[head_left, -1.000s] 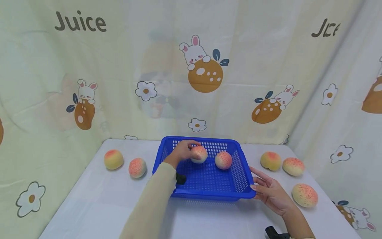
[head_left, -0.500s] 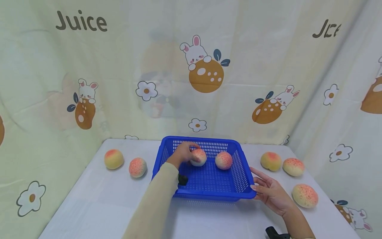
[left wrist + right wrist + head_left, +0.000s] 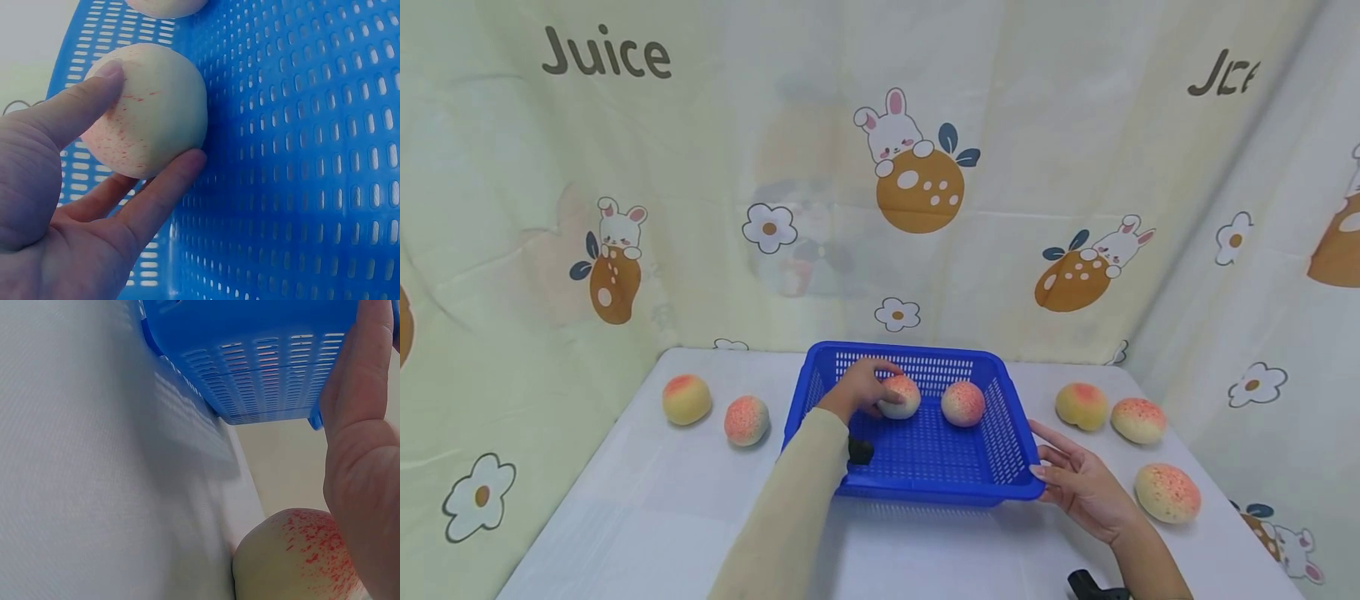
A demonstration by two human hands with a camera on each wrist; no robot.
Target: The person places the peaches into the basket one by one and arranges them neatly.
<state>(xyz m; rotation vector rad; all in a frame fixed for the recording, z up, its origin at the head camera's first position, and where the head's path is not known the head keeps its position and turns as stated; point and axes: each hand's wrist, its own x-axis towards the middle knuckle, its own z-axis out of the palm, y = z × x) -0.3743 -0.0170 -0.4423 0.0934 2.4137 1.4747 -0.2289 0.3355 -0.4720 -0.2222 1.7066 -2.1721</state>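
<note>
My left hand reaches into a blue perforated plastic basket and holds a peach between thumb and fingers. In the left wrist view the thumb presses one side of this pale, red-speckled peach, with fingers under the other side. A second speckled peach lies in the basket to its right. At the basket's right side, my right hand grips the rim, thumb on top and fingers along the outside. The right wrist view shows the basket's near side raised above the table, casting a shadow.
Left of the basket lie a yellow peach and a pink-speckled one. On the right are a yellow peach, a speckled one and a larger speckled one beside my right wrist. A printed curtain hangs behind the white table.
My left hand and the peach in it have come slightly lower and nearer inside the basket. The right hand and the basket stay nearly where they were.
</note>
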